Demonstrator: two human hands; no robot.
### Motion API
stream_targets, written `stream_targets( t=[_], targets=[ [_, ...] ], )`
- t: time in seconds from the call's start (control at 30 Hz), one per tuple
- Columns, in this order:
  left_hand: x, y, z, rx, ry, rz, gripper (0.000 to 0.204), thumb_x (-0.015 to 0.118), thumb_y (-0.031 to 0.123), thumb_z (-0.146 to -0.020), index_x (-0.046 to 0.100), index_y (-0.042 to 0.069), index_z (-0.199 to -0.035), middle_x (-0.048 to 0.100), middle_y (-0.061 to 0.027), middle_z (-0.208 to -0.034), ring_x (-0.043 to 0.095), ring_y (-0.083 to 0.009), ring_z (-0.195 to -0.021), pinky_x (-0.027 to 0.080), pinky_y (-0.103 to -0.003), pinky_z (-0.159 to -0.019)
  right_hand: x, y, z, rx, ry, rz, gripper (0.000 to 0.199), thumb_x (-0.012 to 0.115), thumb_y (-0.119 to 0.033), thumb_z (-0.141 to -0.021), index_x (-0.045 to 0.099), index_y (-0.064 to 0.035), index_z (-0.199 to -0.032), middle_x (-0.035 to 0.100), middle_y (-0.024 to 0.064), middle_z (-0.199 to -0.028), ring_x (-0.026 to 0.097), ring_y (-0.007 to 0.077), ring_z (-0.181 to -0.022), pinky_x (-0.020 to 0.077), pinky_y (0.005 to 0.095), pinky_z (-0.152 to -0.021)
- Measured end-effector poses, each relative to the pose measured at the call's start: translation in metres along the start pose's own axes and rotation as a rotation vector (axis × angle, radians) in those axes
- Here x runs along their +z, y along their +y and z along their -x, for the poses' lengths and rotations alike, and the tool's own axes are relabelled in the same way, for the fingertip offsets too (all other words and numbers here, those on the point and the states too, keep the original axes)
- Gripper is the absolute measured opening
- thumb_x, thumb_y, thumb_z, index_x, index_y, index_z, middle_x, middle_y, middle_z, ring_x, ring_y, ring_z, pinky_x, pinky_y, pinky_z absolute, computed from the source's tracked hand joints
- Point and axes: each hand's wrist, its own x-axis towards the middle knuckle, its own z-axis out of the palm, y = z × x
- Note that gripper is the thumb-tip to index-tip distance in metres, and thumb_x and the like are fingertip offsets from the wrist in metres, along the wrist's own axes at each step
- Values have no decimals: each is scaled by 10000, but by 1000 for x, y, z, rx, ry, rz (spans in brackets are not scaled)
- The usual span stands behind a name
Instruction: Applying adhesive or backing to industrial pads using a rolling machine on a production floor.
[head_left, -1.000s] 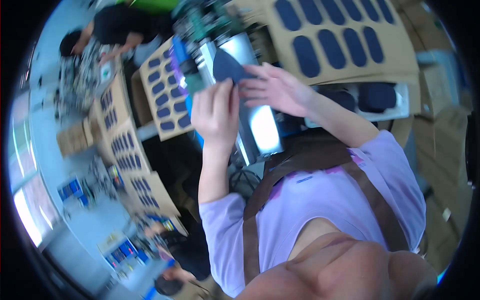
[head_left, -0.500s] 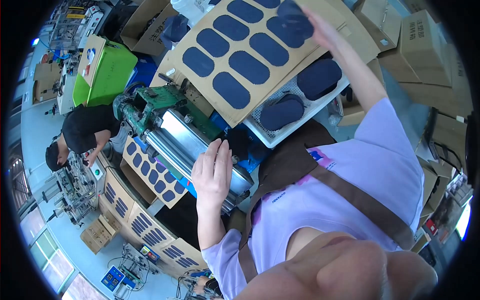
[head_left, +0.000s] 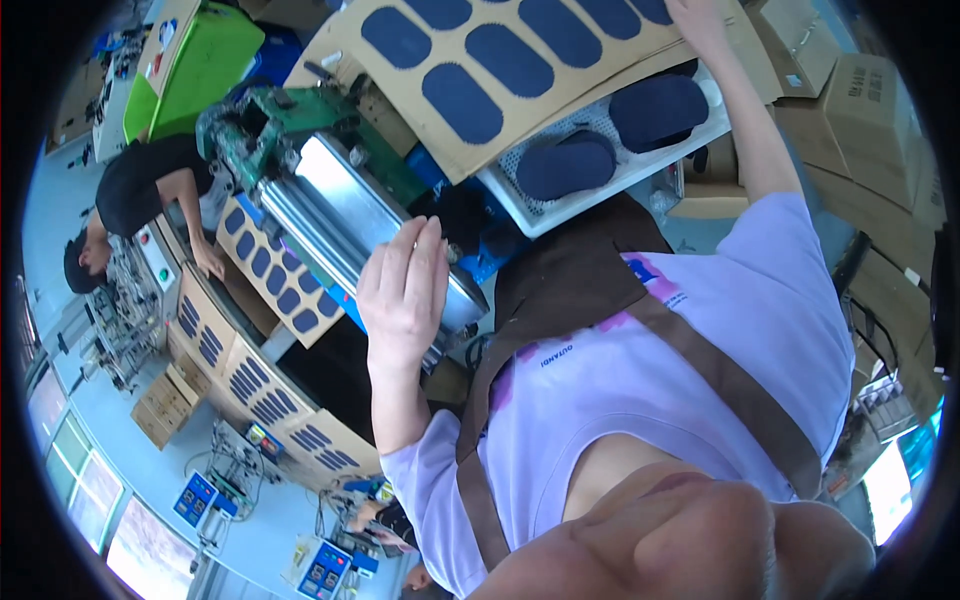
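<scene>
My left hand (head_left: 405, 290) lies on the near end of a machine with shiny metal rollers (head_left: 345, 225), fingers stretched out and holding nothing. At the upper edge of the picture, my right hand (head_left: 697, 22) is at the end of a dark blue oval pad (head_left: 652, 9) on a cardboard sheet (head_left: 455, 155). Its fingertips are cut off, so its grip cannot be told. Rows of similar pads (head_left: 510, 60) with scalloped edges lie on that sheet. Beside the sheet, a white perforated tray (head_left: 535, 222) holds stacked dark pads (head_left: 567, 165).
The rollers' green machine frame (head_left: 265, 125) stands left of the sheet. Another person (head_left: 150, 190) in black bends over equipment at the far left. Boards with pads (head_left: 270, 265) are beyond the rollers. Cardboard boxes (head_left: 860, 130) fill the right side, and a green bin (head_left: 205, 70) stands upper left.
My right hand has moved up and right; the pad it held blurred over the sheet now lies at the row's end. My left hand stays on the machine. The whole view has shifted.
</scene>
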Motion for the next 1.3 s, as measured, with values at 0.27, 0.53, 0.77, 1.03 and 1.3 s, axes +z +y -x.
stream_targets(
  t=[0.27,0.53,0.77,1.03,1.3],
  targets=[
    [-5,-4,23,-89,83,7,264,725,-26,-811,706,-1,-1072,690,-115,-1072,610,-181,-750,499,-262,-639,-40,-9,111,-253,-244,-34,367,726,-166,-821,656,-87,-1173,645,54,-1106,624,245,-982,503,326,-874],
    [-5,-6,38,-141,121,4,251,723,-24,-822,710,-3,-1072,698,-120,-1060,624,-190,-764,511,-265,-658,-13,20,119,-20,-190,-379,247,685,-86,-889,662,-8,-1122,621,27,-1114,590,189,-994,445,263,-885],
    [-9,-7,44,-184,125,25,235,729,-18,-817,710,-5,-1051,699,-118,-1047,647,-207,-790,528,-286,-683,-21,21,116,0,-72,-645,247,659,-87,-925,636,-38,-1166,649,51,-1127,609,139,-946,468,234,-848],
    [-20,-24,63,-250,230,17,197,726,9,-817,702,-7,-1012,697,-109,-1013,662,-218,-781,537,-299,-686,-21,-146,64,-104,-438,-1282,372,610,-38,-940,531,-88,-1300,657,126,-1140,632,141,-952,494,217,-852],
    [-27,-33,92,-324,314,-23,189,720,-3,-804,699,0,-992,697,-106,-1003,658,-212,-765,533,-281,-668,29,-326,54,-351,-667,-1278,377,558,-76,-982,495,-107,-1353,627,76,-1037,604,110,-869,467,185,-744]
  ],
)
